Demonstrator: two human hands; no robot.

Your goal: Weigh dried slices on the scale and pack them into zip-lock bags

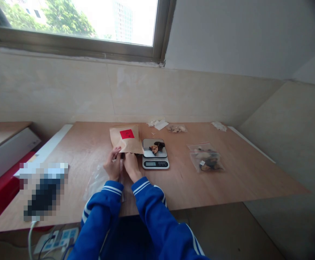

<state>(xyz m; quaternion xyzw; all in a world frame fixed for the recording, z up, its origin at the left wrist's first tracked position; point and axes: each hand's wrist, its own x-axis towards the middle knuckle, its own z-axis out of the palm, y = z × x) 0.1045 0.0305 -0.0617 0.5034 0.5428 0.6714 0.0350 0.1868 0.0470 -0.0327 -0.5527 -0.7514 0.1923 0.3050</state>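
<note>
A brown paper bag with a red label lies on the wooden table in front of me. My left hand pinches its lower left edge, fingers closed. My right hand grips the bag's bottom edge from below, fingers tucked under it. Both arms wear blue sleeves with white stripes. A small digital scale stands just right of the bag with a few dark dried pieces on its pan.
A clear zip bag of dried pieces lies to the right. Clear plastic film rests beside my left wrist. Paper scraps and more dried bits sit by the wall. A blurred object lies at the left; a power strip below.
</note>
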